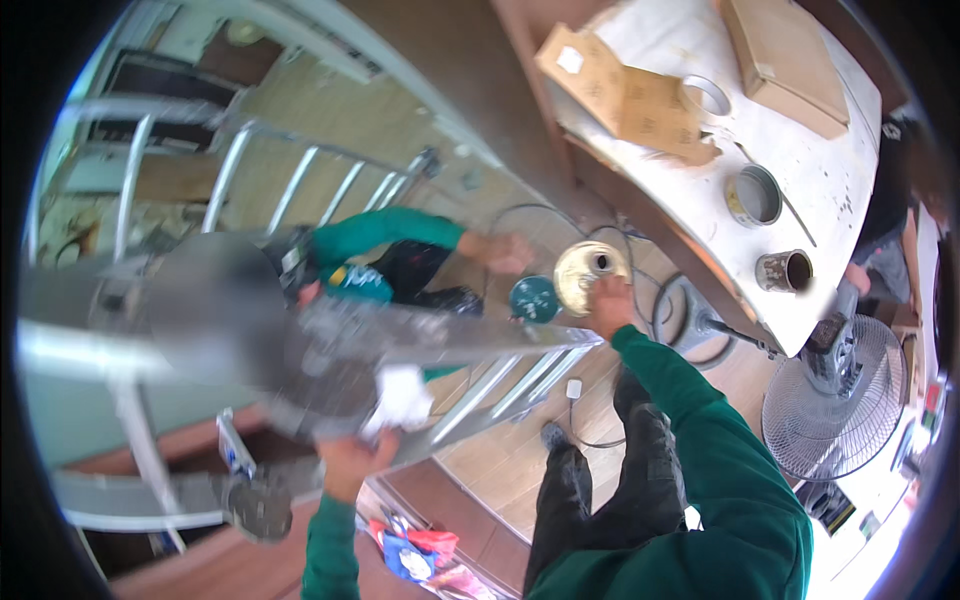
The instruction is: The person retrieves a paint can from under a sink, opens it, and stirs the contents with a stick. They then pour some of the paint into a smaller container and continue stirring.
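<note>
My left hand (354,462) is closed around the side rail of a metal ladder (468,404). A crumpled white cloth or paper (402,398) sits against its thumb. Farther right, my right hand (608,308) reaches out near the ladder's end, fingers slightly bent and apart. In the picture it overlaps the edge of a round cream container (576,272) with a dark opening; contact cannot be made out. Beside that stands a round dark green container (534,299). Another person in green reaches toward it with a bare hand (508,254).
A paint-spotted table (690,60) at the upper right bears cardboard, a tape roll (706,95), open cans (753,196) and a stick. A fan (838,400) stands at right. Cables cross the floor. A second person is at the right edge. Colourful bags (412,556) lie below the ladder.
</note>
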A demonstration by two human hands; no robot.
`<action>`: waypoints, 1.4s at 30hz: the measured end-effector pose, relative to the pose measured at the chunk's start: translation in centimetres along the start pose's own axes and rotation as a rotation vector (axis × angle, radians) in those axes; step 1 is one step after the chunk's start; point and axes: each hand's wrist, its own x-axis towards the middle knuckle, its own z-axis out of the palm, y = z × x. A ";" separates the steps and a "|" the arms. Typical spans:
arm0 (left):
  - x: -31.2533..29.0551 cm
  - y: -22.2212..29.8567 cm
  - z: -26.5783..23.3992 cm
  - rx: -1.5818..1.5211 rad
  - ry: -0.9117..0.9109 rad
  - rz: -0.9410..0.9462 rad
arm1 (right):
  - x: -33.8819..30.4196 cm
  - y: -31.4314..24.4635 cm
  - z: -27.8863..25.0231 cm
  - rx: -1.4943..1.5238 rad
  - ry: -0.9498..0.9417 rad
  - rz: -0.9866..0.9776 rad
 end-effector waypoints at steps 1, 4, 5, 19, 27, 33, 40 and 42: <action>0.4 -0.5 0.3 0.137 -0.015 0.021 | -1.5 0.6 -1.3 0.004 0.011 0.018; 3.5 1.2 0.6 0.077 0.011 0.039 | -6.4 0.5 -6.5 -0.062 0.059 0.120; 3.4 0.7 1.1 0.048 0.050 0.069 | -8.1 -0.1 -8.4 -0.079 0.065 0.155; 1.1 10.1 -20.0 -0.480 0.980 0.376 | -41.4 -9.5 -28.3 -0.082 0.342 0.514; 11.9 6.7 -48.8 0.313 1.022 0.370 | -50.2 -13.6 -29.1 -0.083 0.388 0.718; 18.7 2.0 -46.1 0.276 0.384 0.101 | -56.1 -13.9 -28.4 -0.047 0.525 0.815; 18.8 2.0 -48.6 0.154 0.399 0.161 | -58.8 -14.7 -29.8 -0.094 0.477 0.897; 19.1 1.8 -48.6 0.116 0.342 0.129 | -59.0 -15.0 -29.7 -0.124 0.476 0.901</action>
